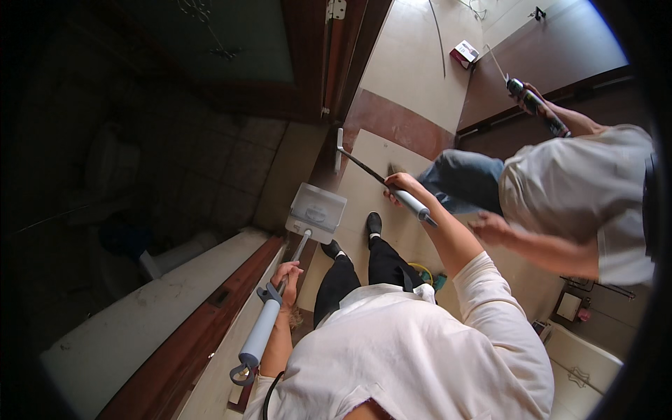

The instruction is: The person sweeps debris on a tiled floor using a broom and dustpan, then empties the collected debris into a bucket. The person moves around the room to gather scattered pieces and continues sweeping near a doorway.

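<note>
My left hand (288,278) is closed around the metal pole of a long-handled dustpan (316,210), below its grey grip. The dustpan's white scoop is in front of my left foot, beside the doorway threshold. In my right hand (401,188) is the dark pole of a long-handled broom (339,150), held just ahead of its pale grip. The narrow broom head is at the reddish floor strip, beyond the scoop. Whether either tool touches the floor, I cannot tell.
A co-worker (567,184) stands close on the right, holding a spray-foam can (538,107) with a thin nozzle. A dark wooden door frame (336,63) and a dim tiled room lie to the left. A small box (464,54) sits beyond, near the brown door (546,58).
</note>
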Available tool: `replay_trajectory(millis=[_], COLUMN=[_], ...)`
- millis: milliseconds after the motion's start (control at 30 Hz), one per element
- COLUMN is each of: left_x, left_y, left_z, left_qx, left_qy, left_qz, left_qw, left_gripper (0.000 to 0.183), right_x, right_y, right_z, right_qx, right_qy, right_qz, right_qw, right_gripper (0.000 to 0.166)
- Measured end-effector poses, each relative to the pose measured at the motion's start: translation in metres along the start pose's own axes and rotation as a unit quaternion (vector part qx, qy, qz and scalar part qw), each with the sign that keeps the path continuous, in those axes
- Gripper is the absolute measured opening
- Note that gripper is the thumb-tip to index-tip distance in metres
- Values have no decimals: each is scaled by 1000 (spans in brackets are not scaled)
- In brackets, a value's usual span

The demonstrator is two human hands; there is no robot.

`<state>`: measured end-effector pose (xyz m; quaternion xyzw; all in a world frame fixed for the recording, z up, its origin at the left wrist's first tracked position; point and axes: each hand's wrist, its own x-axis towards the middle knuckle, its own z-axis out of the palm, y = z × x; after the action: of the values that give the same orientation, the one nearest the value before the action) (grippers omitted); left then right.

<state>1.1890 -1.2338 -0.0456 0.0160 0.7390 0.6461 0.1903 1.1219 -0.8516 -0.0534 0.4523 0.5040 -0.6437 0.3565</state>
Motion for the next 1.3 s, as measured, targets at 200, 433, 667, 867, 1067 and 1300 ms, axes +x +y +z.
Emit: replay_trajectory(millis=[200,433,667,867,1067,1300], left_x=[-1,2,5,7,16,22], left_y=[2,-10,-70,-105,-120,-133], left_z=[3,2,-3,-8,-5,-15], left_qx=[6,-4,10,65,14,8], left_qy=[-8,-23,-30,-30,-53,-109], left_qz=[20,19,42,7,-70,-103], left_qw=[1000,1000,999,997,996,989], left_gripper=[18,17,17,21,27,32], right_x=[-13,-64,56,61,-38,-134], right_y=[20,71,81,122,178,193], right_z=[-14,-44,-42,13,57,30], right_qx=[-78,-165,-758,-566,-644,-556], right_qy=[7,68,64,196,81,125], right_qz=[-32,-92,-225,-200,-60,-51], right_qw=[996,980,609,775,758,820], right_gripper=[16,14,20,24,46,43])
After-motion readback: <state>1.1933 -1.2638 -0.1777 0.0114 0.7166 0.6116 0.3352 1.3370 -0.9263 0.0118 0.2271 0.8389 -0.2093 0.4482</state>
